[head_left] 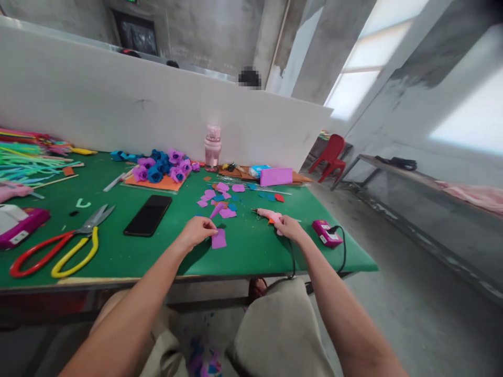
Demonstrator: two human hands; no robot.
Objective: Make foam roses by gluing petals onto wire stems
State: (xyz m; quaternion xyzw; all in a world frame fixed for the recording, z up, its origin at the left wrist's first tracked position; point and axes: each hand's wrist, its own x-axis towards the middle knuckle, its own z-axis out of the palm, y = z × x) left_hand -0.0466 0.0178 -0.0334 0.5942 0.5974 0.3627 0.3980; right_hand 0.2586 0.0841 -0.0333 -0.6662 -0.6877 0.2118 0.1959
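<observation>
My left hand (197, 233) is closed in a pinch on a purple paper piece (219, 239) above the green table (243, 256). Another purple strip (216, 210) rises just beyond its fingertips; whether the two are joined I cannot tell. My right hand (288, 228) wraps round the handle of a pink glue gun (269, 214), its nozzle pointing left. Between and beyond the hands lie several loose purple petals (238, 188), with blue and red-brown scraps among them. A cluster of purple and blue paper flowers (157, 166) rests on orange sheets (155, 182) farther back.
Red-and-yellow-handled scissors (84, 233) and a black phone (148, 215) lie to the left. A purple power socket (327, 233) with a black cord sits near the right edge. A pink bottle (212, 148) stands against the white partition (165, 104). Coloured stems (31, 162) pile up far left.
</observation>
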